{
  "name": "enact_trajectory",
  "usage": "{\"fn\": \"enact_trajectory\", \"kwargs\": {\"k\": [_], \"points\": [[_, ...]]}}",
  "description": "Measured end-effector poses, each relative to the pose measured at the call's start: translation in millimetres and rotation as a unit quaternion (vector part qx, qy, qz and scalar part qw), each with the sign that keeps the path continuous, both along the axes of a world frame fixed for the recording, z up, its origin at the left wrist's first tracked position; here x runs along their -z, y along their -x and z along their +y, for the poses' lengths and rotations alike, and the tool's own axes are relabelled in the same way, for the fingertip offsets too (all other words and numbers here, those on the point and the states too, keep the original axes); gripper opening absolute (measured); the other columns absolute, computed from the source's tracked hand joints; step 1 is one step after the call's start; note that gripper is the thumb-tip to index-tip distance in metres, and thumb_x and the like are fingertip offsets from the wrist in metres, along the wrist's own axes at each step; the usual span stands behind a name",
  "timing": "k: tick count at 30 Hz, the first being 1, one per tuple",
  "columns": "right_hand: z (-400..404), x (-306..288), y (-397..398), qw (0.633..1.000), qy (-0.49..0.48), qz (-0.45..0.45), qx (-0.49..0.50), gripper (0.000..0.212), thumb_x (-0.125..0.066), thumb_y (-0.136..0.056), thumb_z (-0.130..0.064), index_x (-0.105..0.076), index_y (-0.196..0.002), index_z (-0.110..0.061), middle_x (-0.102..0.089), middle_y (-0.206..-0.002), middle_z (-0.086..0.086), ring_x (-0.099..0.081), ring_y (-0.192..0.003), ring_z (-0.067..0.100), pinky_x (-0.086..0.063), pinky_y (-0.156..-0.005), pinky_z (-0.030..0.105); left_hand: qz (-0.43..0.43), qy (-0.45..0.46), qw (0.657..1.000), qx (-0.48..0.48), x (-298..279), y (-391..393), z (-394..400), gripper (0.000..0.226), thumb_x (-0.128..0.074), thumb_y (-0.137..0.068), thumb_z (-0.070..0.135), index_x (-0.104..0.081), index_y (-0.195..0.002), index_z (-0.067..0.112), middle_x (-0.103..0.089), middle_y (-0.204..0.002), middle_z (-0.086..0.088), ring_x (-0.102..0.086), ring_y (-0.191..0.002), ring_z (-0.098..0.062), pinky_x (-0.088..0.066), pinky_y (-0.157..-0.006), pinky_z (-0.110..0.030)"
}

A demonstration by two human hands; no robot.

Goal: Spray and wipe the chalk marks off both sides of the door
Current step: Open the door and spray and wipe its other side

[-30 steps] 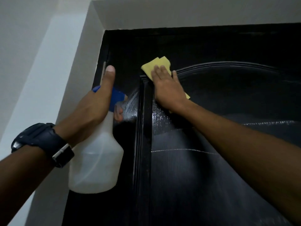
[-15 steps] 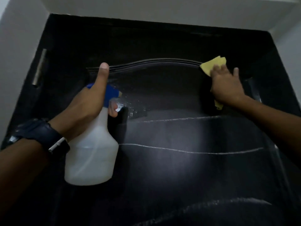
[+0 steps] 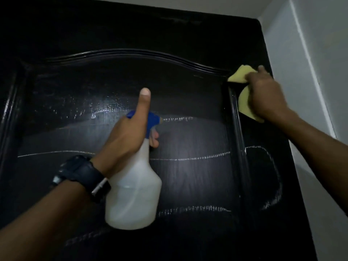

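Observation:
A black panelled door (image 3: 94, 34) fills the view, its upper panel wet and shiny. White chalk lines (image 3: 197, 158) run across the panel, and a chalk loop (image 3: 273, 176) sits on the right stile. My left hand (image 3: 128, 136) grips a white spray bottle (image 3: 133, 194) with a blue head (image 3: 152, 121), fingers on the trigger and thumb straight up, nozzle facing right toward the door. My right hand (image 3: 265, 97) presses a yellow cloth (image 3: 244, 98) flat on the door's upper right corner, beside the panel moulding.
A white wall (image 3: 320, 91) borders the door's right edge and runs down the right side. The white lintel (image 3: 188, 4) crosses above the door. A dark watch (image 3: 79, 172) is on my left wrist.
My right hand slid the yellow cloth from the panel's upper left across to the door's upper right corner. The view swung right with it. The bottle stayed raised in my left hand.

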State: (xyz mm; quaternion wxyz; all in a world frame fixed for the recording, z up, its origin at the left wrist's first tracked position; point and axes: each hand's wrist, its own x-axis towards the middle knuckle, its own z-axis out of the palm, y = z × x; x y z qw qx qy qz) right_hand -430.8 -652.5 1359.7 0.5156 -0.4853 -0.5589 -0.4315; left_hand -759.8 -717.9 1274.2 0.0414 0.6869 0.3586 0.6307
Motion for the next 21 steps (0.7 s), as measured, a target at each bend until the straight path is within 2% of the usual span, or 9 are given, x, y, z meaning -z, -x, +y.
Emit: {"fn": "enact_trajectory", "kwargs": {"k": [4,6,7,9,11,14,15,18,21], "points": [[-29,29,-3,0.99,-0.105,0.077,-0.046,0.041,-0.044,-0.086,0.012,-0.057,-0.124,0.005,-0.049,-0.134,0.039,-0.05,-0.121,0.051,-0.042,-0.097,0.052,-0.006,0.013,1.0,0.006,8,-22,5,0.11,-0.015,-0.073,0.093,-0.073,-0.075,-0.001,-0.072,-0.065,-0.013,-0.073,-0.068,-0.025,-0.055,-0.085,-0.043],[-16,42,19,0.982,-0.091,0.112,-0.124,0.039,-0.042,-0.095,0.003,-0.058,-0.13,0.0,-0.057,-0.13,0.033,-0.055,-0.115,0.048,-0.043,-0.093,0.049,0.01,0.01,1.0,-0.005,9,-28,6,0.108,-0.013,-0.077,0.09,-0.072,-0.073,-0.001,-0.072,-0.064,-0.012,-0.073,-0.068,-0.025,-0.054,-0.081,-0.038],[-4,51,34,0.976,-0.063,0.119,-0.17,0.039,-0.041,-0.099,0.0,-0.057,-0.135,-0.001,-0.057,-0.134,0.029,-0.055,-0.12,0.045,-0.042,-0.1,0.046,0.02,0.006,1.0,-0.01,8,-29,7,0.109,-0.012,-0.079,0.09,-0.071,-0.073,-0.001,-0.072,-0.064,-0.012,-0.073,-0.069,-0.025,-0.053,-0.081,-0.037],[21,71,64,0.968,-0.011,0.1,-0.232,0.042,-0.039,-0.104,-0.005,-0.047,-0.145,0.0,-0.046,-0.151,0.022,-0.037,-0.144,0.037,-0.026,-0.12,0.04,0.033,0.002,0.999,-0.02,5,-28,7,0.111,-0.009,-0.079,0.09,-0.071,-0.072,-0.001,-0.072,-0.065,-0.012,-0.073,-0.071,-0.024,-0.05,-0.081,-0.035],[33,81,70,0.964,0.0,0.073,-0.256,0.042,-0.039,-0.105,-0.008,-0.045,-0.146,0.001,-0.042,-0.153,0.022,-0.027,-0.149,0.035,-0.018,-0.123,0.039,0.038,0.001,0.999,-0.017,4,-26,6,0.111,-0.008,-0.08,0.09,-0.071,-0.072,-0.002,-0.072,-0.065,-0.012,-0.073,-0.071,-0.024,-0.05,-0.082,-0.035],[25,71,48,0.965,-0.02,0.04,-0.258,0.039,-0.043,-0.101,-0.026,-0.062,-0.125,-0.001,-0.063,-0.126,0.023,-0.055,-0.125,0.039,-0.044,-0.105,0.044,0.036,0.004,0.999,-0.014,5,-26,4,0.11,-0.01,-0.078,0.089,-0.072,-0.075,-0.002,-0.072,-0.066,-0.013,-0.073,-0.07,-0.023,-0.05,-0.076,-0.033],[24,71,40,0.975,-0.02,0.014,-0.223,0.044,-0.044,-0.1,-0.033,-0.061,-0.127,-0.002,-0.062,-0.13,0.022,-0.056,-0.125,0.038,-0.045,-0.104,0.045,0.032,0.008,0.999,-0.014,7,-27,3,0.109,-0.011,-0.078,0.089,-0.073,-0.075,-0.001,-0.072,-0.066,-0.013,-0.073,-0.07,-0.024,-0.049,-0.074,-0.032],[36,82,22,0.99,-0.011,-0.053,-0.127,0.062,-0.041,-0.101,-0.045,-0.043,-0.149,-0.006,-0.033,-0.159,0.019,-0.028,-0.149,0.036,-0.024,-0.119,0.05,0.01,0.018,1.0,0.0,10,-32,4,0.096,-0.015,-0.084,0.085,-0.071,-0.071,0.009,-0.072,-0.068,-0.013,-0.074,-0.07,-0.025,-0.049,-0.07,-0.03],[41,89,20,0.987,-0.018,-0.017,-0.157,0.063,-0.035,-0.103,-0.046,-0.035,-0.155,-0.01,-0.02,-0.163,0.022,-0.02,-0.151,0.036,-0.018,-0.12,0.044,0.014,0.02,1.0,0.003,13,-34,7,0.09,-0.015,-0.089,0.082,-0.07,-0.068,0.013,-0.073,-0.068,-0.012,-0.073,-0.067,-0.021,-0.047,-0.068,-0.028]]}}
